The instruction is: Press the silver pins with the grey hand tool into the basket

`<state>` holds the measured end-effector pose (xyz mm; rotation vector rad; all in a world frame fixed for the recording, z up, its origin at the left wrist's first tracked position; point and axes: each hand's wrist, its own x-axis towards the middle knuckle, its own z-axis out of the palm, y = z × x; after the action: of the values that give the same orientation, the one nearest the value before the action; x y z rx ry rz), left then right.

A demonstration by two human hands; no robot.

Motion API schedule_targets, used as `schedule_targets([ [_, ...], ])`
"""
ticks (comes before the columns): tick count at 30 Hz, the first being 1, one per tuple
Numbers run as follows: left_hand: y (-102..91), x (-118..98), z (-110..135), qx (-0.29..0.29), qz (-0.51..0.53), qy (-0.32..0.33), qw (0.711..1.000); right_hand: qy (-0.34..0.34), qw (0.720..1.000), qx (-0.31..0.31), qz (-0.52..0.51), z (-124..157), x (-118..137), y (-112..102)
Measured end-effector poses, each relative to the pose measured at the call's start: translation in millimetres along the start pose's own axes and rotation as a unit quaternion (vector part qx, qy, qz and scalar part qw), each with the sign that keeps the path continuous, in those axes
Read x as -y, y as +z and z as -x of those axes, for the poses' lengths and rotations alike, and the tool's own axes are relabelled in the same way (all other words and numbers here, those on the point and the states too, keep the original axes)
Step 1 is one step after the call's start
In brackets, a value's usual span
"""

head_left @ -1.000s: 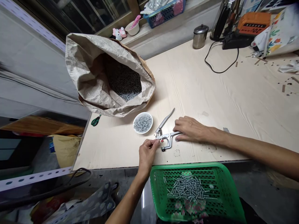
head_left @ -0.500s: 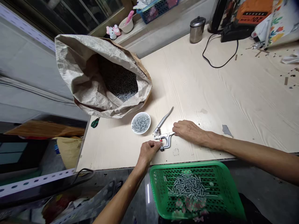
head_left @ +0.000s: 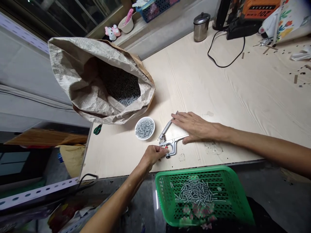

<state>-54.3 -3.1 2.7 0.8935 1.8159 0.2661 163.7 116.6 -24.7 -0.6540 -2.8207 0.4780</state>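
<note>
Silver snap-fastener pliers (head_left: 172, 141) lie on the table with their handles spread apart. My left hand (head_left: 153, 156) is closed in a pinch at the jaw, beside its small red part; what the fingertips hold is hidden. My right hand (head_left: 196, 126) is open, its fingers stretched over the end of the upper handle and its thumb near the end of the lower one. Just behind the jaw stands a white bowl (head_left: 145, 128) full of small silver screw-like pieces. A green basket (head_left: 161, 194) below the table edge holds a heap of similar, longer-looking pieces.
A large woven sack (head_left: 80, 87) of dark metal pieces stands open at the back left. Green-handled scissors (head_left: 97, 129) lie near the left edge. Farther back are a metal canister (head_left: 201, 27), a black cable (head_left: 222, 67) and an orange box (head_left: 259, 9).
My right hand has moved from the lower handle's end up and away, opening its fingers across the upper handle. My left hand stays pinched at the jaw. The view has shifted slightly.
</note>
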Motion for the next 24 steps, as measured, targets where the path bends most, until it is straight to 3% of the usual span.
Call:
schedule_targets([
  [5, 1.9, 1.7, 0.2, -0.014, 0.020, -0.004, 1.000, -0.026, 0.997, 0.063, 0.024, -20.7, -9.8, -8.1],
  [11, 6.4, 6.3, -3.0, -0.028, 0.034, -0.002, 0.999, -0.002, 0.995, 0.093, 0.039, -28.3, -1.8, -10.9],
  [16, 4.0, 12.6, 1.8, -0.083, -0.064, 0.029, 0.994, 0.003, 0.993, 0.105, 0.045, -25.5, 3.9, -14.0],
  [18, 1.4, 10.8, 9.1, -0.161, -0.127, 0.083, 0.975, 0.006, 0.994, 0.104, 0.041, -23.8, 5.5, -14.4],
  [21, 2.2, 3.2, 15.9, -0.257, -0.176, 0.216, 0.925, 0.010, 0.995, 0.099, 0.031, -21.0, 6.7, -11.0],
  [24, 11.8, -6.1, 7.0, -0.222, -0.240, 0.348, 0.878, 0.019, 0.995, 0.091, 0.019, -18.9, 7.3, -5.5],
])
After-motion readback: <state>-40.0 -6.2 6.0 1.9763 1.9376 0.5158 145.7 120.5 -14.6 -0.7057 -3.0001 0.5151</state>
